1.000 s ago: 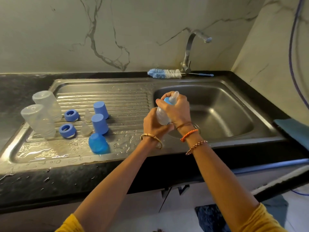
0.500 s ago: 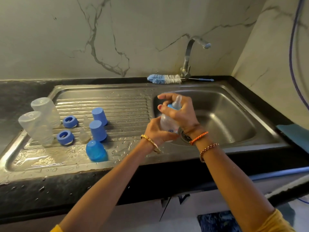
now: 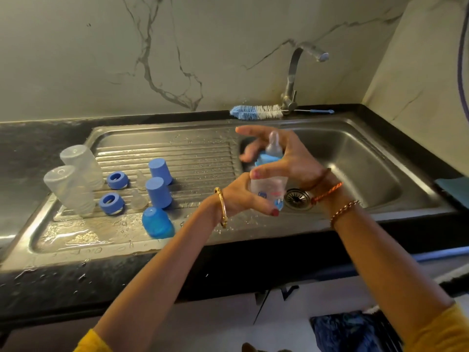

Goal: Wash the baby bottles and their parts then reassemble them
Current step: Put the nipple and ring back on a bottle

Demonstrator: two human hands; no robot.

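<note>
Head view: left hand (image 3: 239,196) gripping clear baby bottle (image 3: 269,185) by its body, above sink (image 3: 355,158) basin's left edge. Right hand (image 3: 284,158) around blue collar and teat, fingers spread, released. On wet drainboard: two upturned bottles (image 3: 73,179), two blue rings (image 3: 114,189), loose teats (image 3: 138,198), three blue caps (image 3: 158,191). Bottle brush (image 3: 256,112) behind, beside tap (image 3: 294,80); black bench (image 3: 38,138) around

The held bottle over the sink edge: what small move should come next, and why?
Probably pick up a blue cap from the drainboard and fit it. The bottle in the left hand already carries its blue ring and nipple, and the right hand has its fingers spread, apparently off the ring. Whether the ring is fully tight cannot be told.
</note>
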